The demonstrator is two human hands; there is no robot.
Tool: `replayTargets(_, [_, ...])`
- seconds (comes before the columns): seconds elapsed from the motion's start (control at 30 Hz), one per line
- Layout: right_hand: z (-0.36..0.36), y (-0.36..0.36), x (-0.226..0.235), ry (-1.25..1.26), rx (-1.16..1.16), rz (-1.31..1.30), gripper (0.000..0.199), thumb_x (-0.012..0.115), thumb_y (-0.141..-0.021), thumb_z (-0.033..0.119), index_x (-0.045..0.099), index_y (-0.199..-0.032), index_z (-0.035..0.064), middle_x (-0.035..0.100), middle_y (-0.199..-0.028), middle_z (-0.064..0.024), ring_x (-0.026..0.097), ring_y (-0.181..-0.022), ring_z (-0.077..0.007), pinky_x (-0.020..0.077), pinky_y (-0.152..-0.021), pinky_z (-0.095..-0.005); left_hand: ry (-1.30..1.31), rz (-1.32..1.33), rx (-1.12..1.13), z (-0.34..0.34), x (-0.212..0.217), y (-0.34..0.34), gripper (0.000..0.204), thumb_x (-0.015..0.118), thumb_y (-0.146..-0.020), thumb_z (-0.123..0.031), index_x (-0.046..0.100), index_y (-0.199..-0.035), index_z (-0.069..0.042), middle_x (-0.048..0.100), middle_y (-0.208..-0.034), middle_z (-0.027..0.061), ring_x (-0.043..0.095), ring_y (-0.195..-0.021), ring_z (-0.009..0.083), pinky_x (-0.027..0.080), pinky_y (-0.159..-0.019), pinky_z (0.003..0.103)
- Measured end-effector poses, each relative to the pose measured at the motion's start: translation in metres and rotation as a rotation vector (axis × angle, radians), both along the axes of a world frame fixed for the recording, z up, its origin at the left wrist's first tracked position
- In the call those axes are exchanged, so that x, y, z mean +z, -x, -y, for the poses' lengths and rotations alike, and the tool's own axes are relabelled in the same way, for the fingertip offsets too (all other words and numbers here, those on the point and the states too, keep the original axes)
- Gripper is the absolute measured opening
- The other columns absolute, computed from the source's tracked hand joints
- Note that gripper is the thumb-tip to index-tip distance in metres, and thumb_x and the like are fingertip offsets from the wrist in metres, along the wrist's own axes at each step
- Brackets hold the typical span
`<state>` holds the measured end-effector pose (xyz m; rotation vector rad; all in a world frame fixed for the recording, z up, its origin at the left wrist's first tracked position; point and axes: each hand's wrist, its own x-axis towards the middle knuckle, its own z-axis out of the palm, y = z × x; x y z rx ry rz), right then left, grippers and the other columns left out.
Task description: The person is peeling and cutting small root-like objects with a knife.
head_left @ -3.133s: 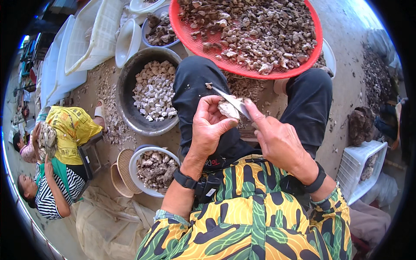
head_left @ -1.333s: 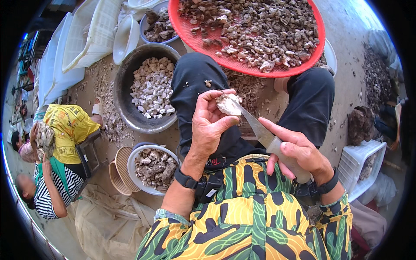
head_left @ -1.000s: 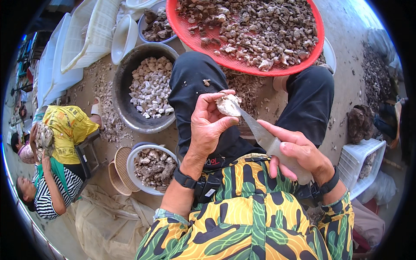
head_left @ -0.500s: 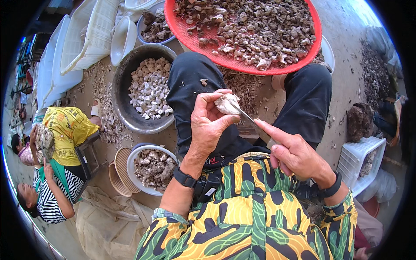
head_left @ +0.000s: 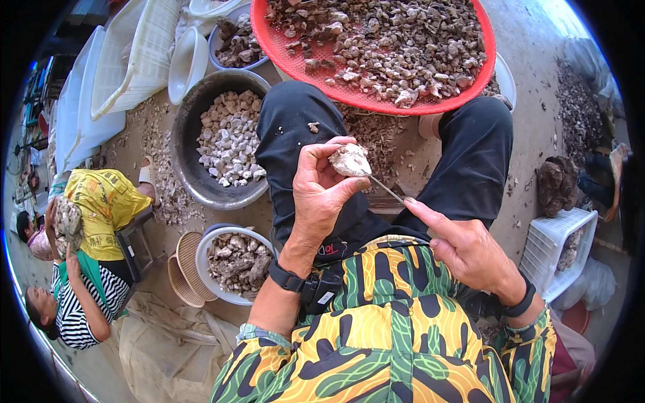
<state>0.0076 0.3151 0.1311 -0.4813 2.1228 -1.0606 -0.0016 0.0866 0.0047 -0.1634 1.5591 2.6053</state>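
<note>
While I stand here looking, the person's left hand (head_left: 321, 191) pinches a pale lump (head_left: 349, 160) between the thumb and the bent fingers. The lump is up in front of the left knee. It is chalky white and bumpy, with rough brown bits on its skin. The right hand (head_left: 463, 248) is curled around a knife (head_left: 390, 191), and its pointing finger stretches out along the metal. I see the blade from its thin side, so it looks like a skinny gray stick. Its far end is at the bottom edge of the lump, right by the left thumb. I can't tell how deep it goes, and the fingers hide the handle.

The person wears smooth dark pants (head_left: 295, 121) and a shirt (head_left: 403, 336) with yellow, green and black blobs. A tiny brown crumb (head_left: 313, 126) sits on the left knee.

Past the knees is a big round red tray (head_left: 295, 64) with little holes, heaped with crusty brown chunks (head_left: 416, 54). To the left, a deep, round, black bowl (head_left: 185, 151) holds knobby whitish pieces (head_left: 232, 141). Nearer, a white bowl (head_left: 203, 258) has craggy gray-brown lumps (head_left: 238, 263) in it. Next to that are two woven tan baskets (head_left: 191, 269). On the right, a white plastic crate (head_left: 541, 252) has slits in its side.
</note>
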Motion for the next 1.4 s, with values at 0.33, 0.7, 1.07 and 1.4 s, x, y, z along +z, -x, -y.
replayTargets(0.33, [-0.002,0.006,0.001,-0.043,0.033,0.04,0.067,0.053,-0.082,0.0,0.034,-0.145,0.0143,0.066,-0.097,-0.0193,0.062,-0.068,-0.0377,0.049,-0.063,-0.0448,-0.016,-0.015,-0.024,0.0,-0.003,-0.001,0.055,0.072,-0.07,0.015,0.044,-0.113,-0.004,0.051,-0.128,0.0187,0.059,-0.113,0.0283,0.052,-0.093,0.033])
replayTargets(0.7, [0.012,0.0,-0.006,-0.092,-0.005,-0.034,0.065,0.053,-0.084,0.002,0.033,-0.145,0.0127,0.064,-0.08,-0.0216,0.062,-0.066,-0.0381,0.048,-0.061,-0.0471,-0.005,0.005,-0.013,0.0,-0.005,0.002,0.051,0.07,-0.072,0.015,0.045,-0.112,-0.004,0.052,-0.128,0.0189,0.06,-0.111,0.0275,0.052,-0.092,0.033])
replayTargets(1.07, [0.014,-0.007,-0.018,-0.099,-0.043,-0.078,0.062,0.052,-0.086,0.003,0.033,-0.145,0.0103,0.064,-0.081,-0.0227,0.062,-0.069,-0.0406,0.0476,-0.063,-0.0489,0.068,0.015,0.024,-0.003,0.0,0.003,0.048,0.071,-0.074,0.013,0.046,-0.112,-0.002,0.055,-0.125,0.0163,0.061,-0.109,0.0252,0.052,-0.092,0.033])
replayTargets(1.4, [0.004,-0.002,-0.016,0.056,-0.148,0.09,0.061,0.051,-0.085,0.002,0.037,-0.143,0.0119,0.064,-0.102,-0.0238,0.063,-0.074,-0.0419,0.0506,-0.068,-0.0463,0.085,0.016,0.014,-0.006,-0.001,0.002,0.049,0.07,-0.074,0.013,0.044,-0.112,-0.003,0.054,-0.124,0.0172,0.06,-0.11,0.026,0.053,-0.092,0.034])
